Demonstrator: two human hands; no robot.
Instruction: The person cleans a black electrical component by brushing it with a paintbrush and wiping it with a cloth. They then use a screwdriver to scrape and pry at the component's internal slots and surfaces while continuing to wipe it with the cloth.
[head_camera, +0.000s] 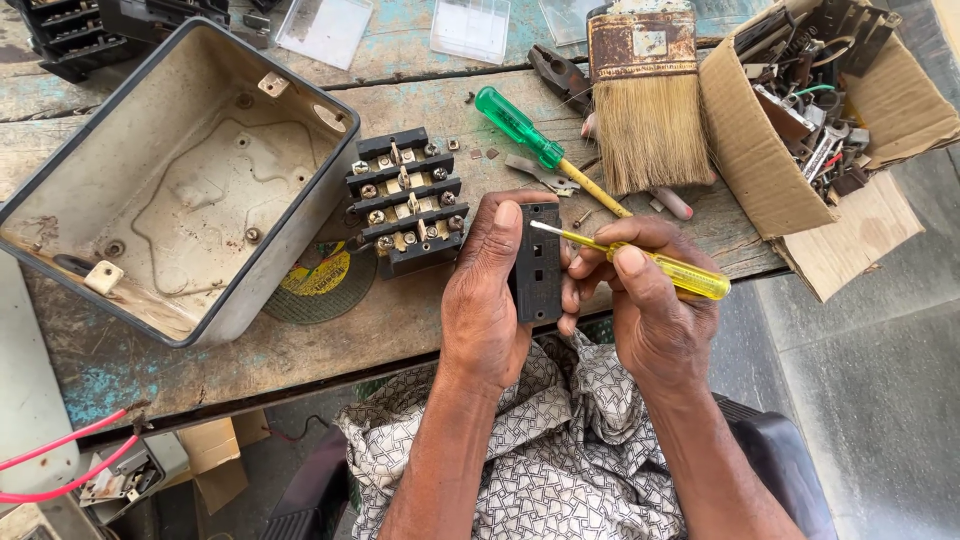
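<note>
My left hand (487, 295) grips a small black plastic switch part (537, 262) upright at the bench's front edge, thumb along its top left. My right hand (645, 300) holds a yellow-handled screwdriver (668, 272), its tip touching the upper face of the black part. Just left of my hands, a black terminal block with brass screws (407, 201) lies on the bench.
A grey metal enclosure box (60, 155) lies open at left. A green-handled screwdriver (520, 128), a wide rusty brush (648, 95) and a cardboard box of metal scrap (745, 130) sit behind. The worn wooden bench (330, 340) ends near my lap. Red wires (50, 470) hang lower left.
</note>
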